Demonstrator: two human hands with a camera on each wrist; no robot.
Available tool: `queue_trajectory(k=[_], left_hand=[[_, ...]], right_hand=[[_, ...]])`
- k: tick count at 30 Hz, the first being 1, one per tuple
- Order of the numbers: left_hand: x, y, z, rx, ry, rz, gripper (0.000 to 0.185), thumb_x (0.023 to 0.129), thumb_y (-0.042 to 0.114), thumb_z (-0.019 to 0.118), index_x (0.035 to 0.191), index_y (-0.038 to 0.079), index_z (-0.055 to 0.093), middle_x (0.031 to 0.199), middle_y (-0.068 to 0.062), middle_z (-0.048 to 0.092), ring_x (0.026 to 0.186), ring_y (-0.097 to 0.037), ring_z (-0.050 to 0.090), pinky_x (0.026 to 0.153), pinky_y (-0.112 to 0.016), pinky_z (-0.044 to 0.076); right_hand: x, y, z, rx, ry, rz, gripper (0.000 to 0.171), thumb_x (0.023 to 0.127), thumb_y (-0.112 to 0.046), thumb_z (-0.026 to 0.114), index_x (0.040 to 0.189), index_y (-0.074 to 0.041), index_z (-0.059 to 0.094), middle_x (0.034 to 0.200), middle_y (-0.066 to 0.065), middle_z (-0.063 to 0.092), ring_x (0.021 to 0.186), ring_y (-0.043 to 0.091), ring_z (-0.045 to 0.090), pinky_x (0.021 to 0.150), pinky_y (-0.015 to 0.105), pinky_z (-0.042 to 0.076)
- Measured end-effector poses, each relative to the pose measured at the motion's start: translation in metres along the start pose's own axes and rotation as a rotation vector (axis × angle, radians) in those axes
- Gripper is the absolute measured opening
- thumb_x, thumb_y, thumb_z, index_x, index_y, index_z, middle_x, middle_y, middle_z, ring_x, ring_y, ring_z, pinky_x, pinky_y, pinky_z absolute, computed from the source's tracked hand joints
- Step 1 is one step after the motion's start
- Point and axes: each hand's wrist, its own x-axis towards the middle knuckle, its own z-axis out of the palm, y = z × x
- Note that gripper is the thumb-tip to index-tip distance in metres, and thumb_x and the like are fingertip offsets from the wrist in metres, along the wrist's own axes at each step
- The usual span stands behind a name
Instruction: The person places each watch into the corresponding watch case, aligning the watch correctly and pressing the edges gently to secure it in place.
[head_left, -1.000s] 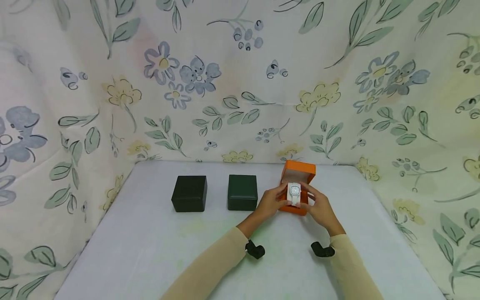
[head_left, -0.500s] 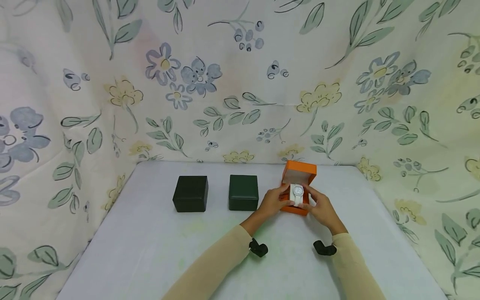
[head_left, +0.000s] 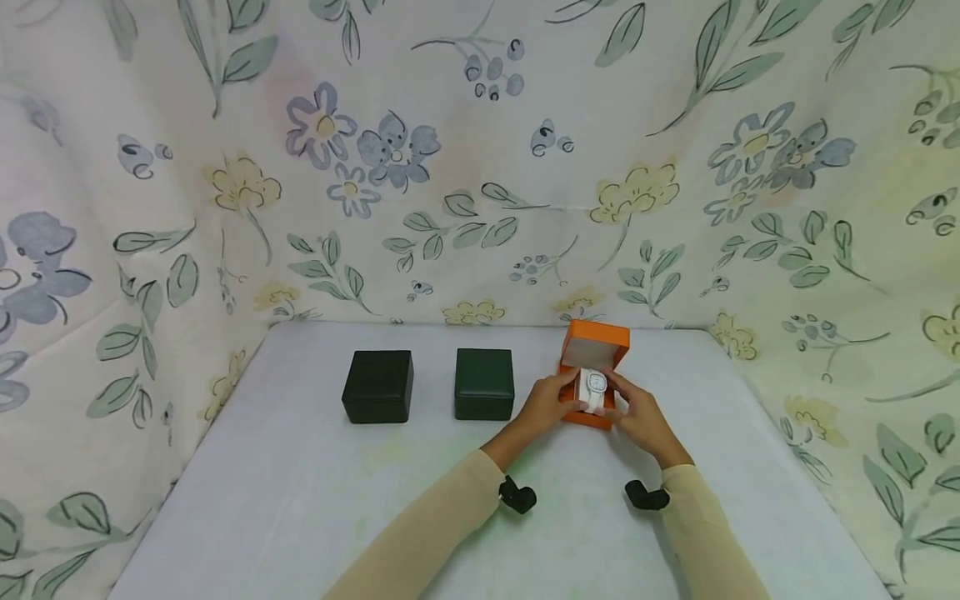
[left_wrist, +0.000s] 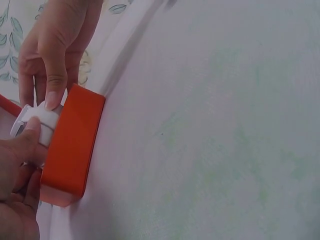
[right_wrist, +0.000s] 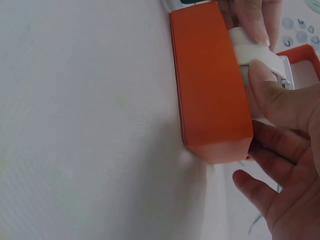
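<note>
Together the left hand (head_left: 546, 402) and right hand (head_left: 634, 414) pinch a white wristwatch (head_left: 595, 386) with a pale square dial, fingers curled around its strap, seated in the open orange box (head_left: 592, 346) just right of two closed dark boxes (head_left: 483, 383).

Both hands (head_left: 592, 408) forward, fingers pinching

- White watch (head_left: 595, 385): dial too small to read from the head view; mostly covered by fingers in both wrist views.
- Orange box (left_wrist: 70, 145): interior hidden, lid cut off at the left edge.
- Left hand (left_wrist: 17, 190): cropped by the frame's corner.
- Right hand (right_wrist: 285, 165): cut off at the right edge.
</note>
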Motion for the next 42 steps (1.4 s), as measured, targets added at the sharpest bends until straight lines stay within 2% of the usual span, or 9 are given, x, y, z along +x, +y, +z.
queue_trajectory(k=[5, 14, 20, 26, 31, 34, 38, 40, 42], left_hand=[[0.001, 0.000, 0.001, -0.009, -0.006, -0.011, 0.069, 0.091, 0.018, 0.078, 0.150, 0.003, 0.047, 0.146, -0.012, 0.056, 0.134, -0.026, 0.053, 0.112, -0.034, 0.043], [0.000, -0.003, 0.002, -0.029, 0.023, -0.019, 0.068, 0.089, 0.012, 0.079, 0.149, 0.000, 0.049, 0.145, -0.013, 0.056, 0.129, -0.025, 0.057, 0.105, -0.028, 0.049], [0.000, -0.005, 0.002, -0.053, 0.041, -0.002, 0.067, 0.089, 0.008, 0.079, 0.148, -0.001, 0.049, 0.146, -0.013, 0.056, 0.131, -0.026, 0.055, 0.108, -0.031, 0.047], [0.000, -0.005, 0.002, -0.043, 0.042, 0.019, 0.065, 0.090, 0.007, 0.078, 0.148, -0.003, 0.048, 0.148, -0.013, 0.053, 0.136, -0.026, 0.051, 0.113, -0.032, 0.042], [-0.007, -0.002, 0.003, -0.101, 0.093, 0.045, 0.066, 0.089, 0.003, 0.078, 0.147, -0.004, 0.049, 0.149, -0.014, 0.051, 0.137, -0.025, 0.050, 0.110, -0.030, 0.044], [-0.013, 0.000, 0.004, -0.169, 0.140, 0.054, 0.067, 0.088, 0.000, 0.078, 0.148, -0.003, 0.048, 0.151, -0.014, 0.049, 0.137, -0.024, 0.050, 0.107, -0.028, 0.046], [-0.022, 0.002, 0.004, -0.252, 0.188, 0.055, 0.068, 0.089, -0.002, 0.076, 0.150, -0.003, 0.045, 0.154, -0.016, 0.046, 0.139, -0.025, 0.048, 0.106, -0.034, 0.049], [-0.024, 0.002, 0.005, -0.270, 0.198, 0.037, 0.068, 0.090, -0.001, 0.075, 0.151, -0.003, 0.044, 0.155, -0.016, 0.044, 0.141, -0.024, 0.046, 0.107, -0.036, 0.047], [-0.024, 0.001, 0.006, -0.278, 0.206, 0.022, 0.069, 0.090, -0.001, 0.075, 0.151, -0.003, 0.043, 0.155, -0.016, 0.044, 0.140, -0.025, 0.047, 0.107, -0.037, 0.048]], right_hand=[[0.001, -0.003, 0.000, -0.044, -0.003, -0.002, 0.073, 0.090, -0.007, 0.077, 0.153, 0.002, 0.040, 0.146, 0.027, 0.051, 0.137, 0.047, 0.045, 0.112, 0.066, 0.034], [0.006, -0.005, 0.003, -0.102, -0.013, 0.015, 0.073, 0.089, -0.005, 0.078, 0.152, 0.001, 0.042, 0.151, 0.027, 0.046, 0.138, 0.049, 0.042, 0.112, 0.065, 0.034], [0.007, -0.006, 0.004, -0.102, -0.023, 0.014, 0.069, 0.090, -0.006, 0.077, 0.150, 0.005, 0.043, 0.151, 0.029, 0.045, 0.139, 0.049, 0.040, 0.113, 0.065, 0.032], [0.007, -0.005, 0.001, -0.110, -0.059, -0.006, 0.067, 0.093, -0.006, 0.074, 0.150, 0.006, 0.042, 0.152, 0.029, 0.042, 0.138, 0.050, 0.041, 0.106, 0.066, 0.041], [0.002, 0.001, -0.002, -0.052, -0.072, 0.029, 0.068, 0.097, -0.017, 0.071, 0.154, 0.002, 0.039, 0.156, 0.027, 0.039, 0.140, 0.049, 0.039, 0.105, 0.062, 0.044], [-0.003, 0.004, -0.007, 0.020, 0.028, 0.080, 0.058, 0.100, -0.024, 0.067, 0.150, -0.001, 0.048, 0.152, 0.024, 0.046, 0.135, 0.045, 0.048, 0.103, 0.054, 0.049], [-0.003, 0.000, -0.020, 0.095, 0.326, 0.097, 0.038, 0.103, -0.027, 0.063, 0.135, -0.005, 0.066, 0.133, 0.013, 0.066, 0.119, 0.027, 0.064, 0.092, 0.025, 0.056], [0.002, -0.007, -0.028, 0.116, 0.475, 0.074, 0.031, 0.103, -0.024, 0.063, 0.126, -0.005, 0.071, 0.123, 0.010, 0.071, 0.112, 0.013, 0.066, 0.086, 0.013, 0.053], [0.008, -0.014, -0.037, 0.111, 0.586, 0.060, 0.028, 0.104, -0.022, 0.062, 0.122, -0.005, 0.073, 0.118, 0.010, 0.073, 0.103, 0.000, 0.065, 0.081, 0.006, 0.049]])
